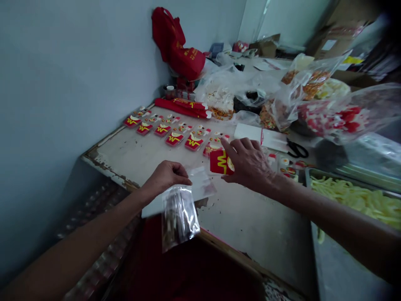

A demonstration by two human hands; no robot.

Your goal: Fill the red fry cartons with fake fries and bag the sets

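Observation:
My left hand point(167, 177) pinches the top of a clear plastic bag point(180, 217), which hangs over the table's front edge and looks flat. My right hand point(250, 165) is closed around the side of a red fries-style packet point(219, 162) with a yellow zigzag mark, held above the table. Just behind it is a row of small clear packs point(193, 141), each with a similar red piece and small colourful pieces inside. White sheets and clear film point(200, 184) lie beneath and beside my left hand.
A metal tray point(313, 217) of pale yellow strips stands at the right. Black-handled scissors point(297, 149) lie behind it, near a white card point(247, 131). Clear bags of coloured pieces point(338, 117) crowd the back. Red cloth point(188, 62) is by the wall.

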